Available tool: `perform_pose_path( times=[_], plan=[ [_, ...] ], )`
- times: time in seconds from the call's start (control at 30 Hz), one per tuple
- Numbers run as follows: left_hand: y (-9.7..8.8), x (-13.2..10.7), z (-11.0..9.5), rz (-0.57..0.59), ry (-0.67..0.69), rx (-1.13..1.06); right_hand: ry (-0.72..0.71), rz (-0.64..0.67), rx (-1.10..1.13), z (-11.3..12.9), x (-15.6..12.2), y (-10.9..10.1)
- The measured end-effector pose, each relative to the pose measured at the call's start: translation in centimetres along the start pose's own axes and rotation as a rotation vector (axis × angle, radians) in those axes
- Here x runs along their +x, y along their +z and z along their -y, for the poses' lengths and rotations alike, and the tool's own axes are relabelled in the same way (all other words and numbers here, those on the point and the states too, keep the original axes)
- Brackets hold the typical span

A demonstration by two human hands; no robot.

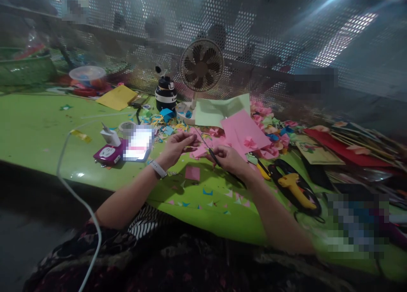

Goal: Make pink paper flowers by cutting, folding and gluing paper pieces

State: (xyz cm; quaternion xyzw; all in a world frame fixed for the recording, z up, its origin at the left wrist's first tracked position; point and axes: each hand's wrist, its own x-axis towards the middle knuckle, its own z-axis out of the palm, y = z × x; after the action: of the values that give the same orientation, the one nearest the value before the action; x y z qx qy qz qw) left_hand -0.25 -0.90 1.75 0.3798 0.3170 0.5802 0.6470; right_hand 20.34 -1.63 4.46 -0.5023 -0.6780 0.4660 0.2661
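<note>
My right hand (226, 157) is closed around a slim tool (210, 151) with a dark handle and a thin, pointed metal end that slants up to the left. Opposite it, my left hand (178, 147) has its thumb and fingers curled together close to the tool's thin end; whatever it may pinch is too small to make out. Cut pink paper lies behind and between the hands. A small pink paper square (192, 173) rests on the green table (127, 182) below them. Behind my right hand lies a larger pink sheet (243, 129), with a folded pink flower (249, 142) on it.
A lit phone (138, 143), a purple box (110, 152) and a white charger (110, 136) sit left. A fan (202, 66) and black bottle (165, 95) stand behind. At right are a yellow glue gun (297, 190) and paper flowers (262, 112). A white cable (73, 190) hangs over the front edge.
</note>
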Motion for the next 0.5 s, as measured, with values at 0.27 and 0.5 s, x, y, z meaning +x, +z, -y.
perform_pose_path(
  times=[0.27,0.5],
  plan=[
    [-0.12,-0.07,-0.03,0.021,0.007,0.022,-0.049,-0.01,-0.037,0.21,-0.12,0.01],
    [-0.16,-0.09,-0.13,0.025,-0.018,0.04,-0.022,0.002,-0.022,0.03,-0.19,0.03]
  ],
)
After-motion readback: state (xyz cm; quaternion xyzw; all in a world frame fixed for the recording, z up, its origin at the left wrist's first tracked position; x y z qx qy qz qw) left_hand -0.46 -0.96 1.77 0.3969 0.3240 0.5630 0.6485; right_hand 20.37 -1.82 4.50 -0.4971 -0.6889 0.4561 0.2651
